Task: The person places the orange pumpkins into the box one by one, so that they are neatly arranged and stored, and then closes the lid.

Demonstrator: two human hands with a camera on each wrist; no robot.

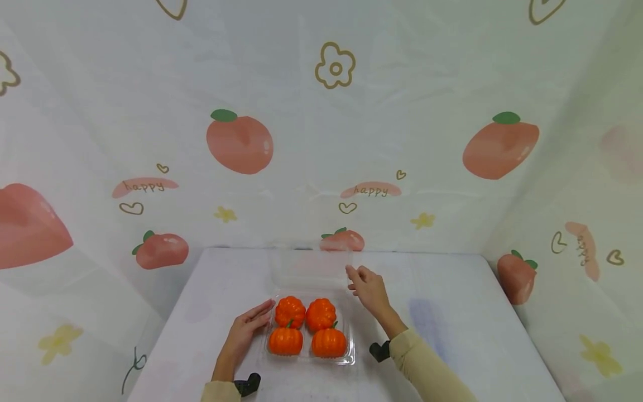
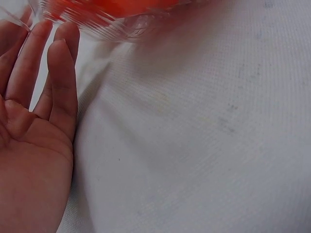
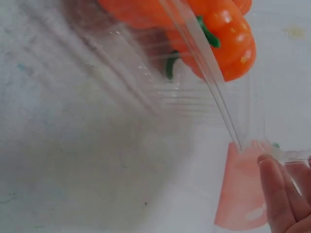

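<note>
A clear plastic clamshell box (image 1: 350,357) stands on the table with its lid (image 1: 308,271) raised at the back. Inside sit several small orange pumpkins in two rows; a front one (image 1: 329,343) and a back one (image 1: 289,311) show green stems. My left hand (image 1: 246,329) lies along the box's left side, its straight fingers touching the wall; in the left wrist view the palm (image 2: 34,141) holds nothing. With curled fingers, my right hand (image 1: 370,291) pinches the lid's right edge. In the right wrist view its fingertips (image 3: 272,167) are at the lid's corner.
The white-covered table (image 1: 452,335) extends to both sides of the box. A white curtain (image 1: 402,111) printed with fruit, flowers and hearts hangs behind it and along both sides. Black straps with mounts (image 1: 379,351) are on both wrists.
</note>
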